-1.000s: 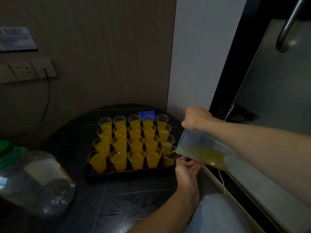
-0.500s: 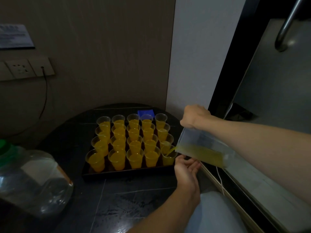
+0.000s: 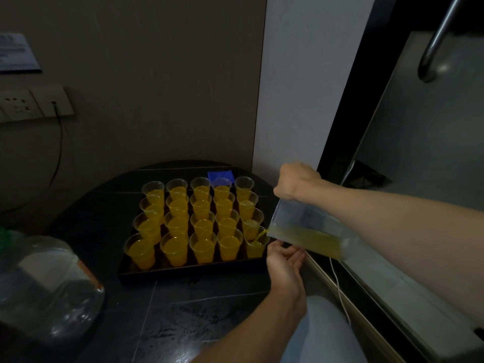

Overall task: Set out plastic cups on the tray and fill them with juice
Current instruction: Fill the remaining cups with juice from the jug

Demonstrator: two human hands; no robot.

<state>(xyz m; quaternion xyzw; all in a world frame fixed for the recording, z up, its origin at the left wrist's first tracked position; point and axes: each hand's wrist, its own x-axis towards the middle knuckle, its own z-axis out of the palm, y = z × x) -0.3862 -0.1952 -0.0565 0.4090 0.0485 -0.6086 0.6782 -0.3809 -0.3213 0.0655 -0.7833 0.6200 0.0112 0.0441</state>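
Since a second ago the pitcher point(image 3: 309, 224) has tipped further, and a thin stream of juice point(image 3: 314, 239) now runs from its spout into the near-right cup point(image 3: 255, 248). That cup was almost empty then and now holds a shallow layer. The left hand point(image 3: 284, 260) has barely shifted from the tray's corner.

Head view: a black tray point(image 3: 188, 271) sits on the dark table point(image 3: 183, 323), carrying twenty clear plastic cups point(image 3: 201, 226) in four rows of five. All but the near-right cup are well filled with orange-yellow liquid. The right hand point(image 3: 296, 184) is clenched round the top of the clear pitcher, which is tilted steeply with its spout just above that corner cup. What remains of the juice is pooled along its lower side. The left hand lies just beside the tray's near right corner, palm turned up, with its fingers point(image 3: 293, 251) loosely curved and its thumb close to the corner cup. Whether it touches the cup cannot be told.

A small blue object point(image 3: 220, 175) lies on the table just behind the tray. At the left edge stands a large clear bottle point(image 3: 39, 284) with a green cap point(image 3: 5, 234), near the camera and blurred. On the wall above it, a cable point(image 3: 59, 142) hangs from a wall socket point(image 3: 26, 106).
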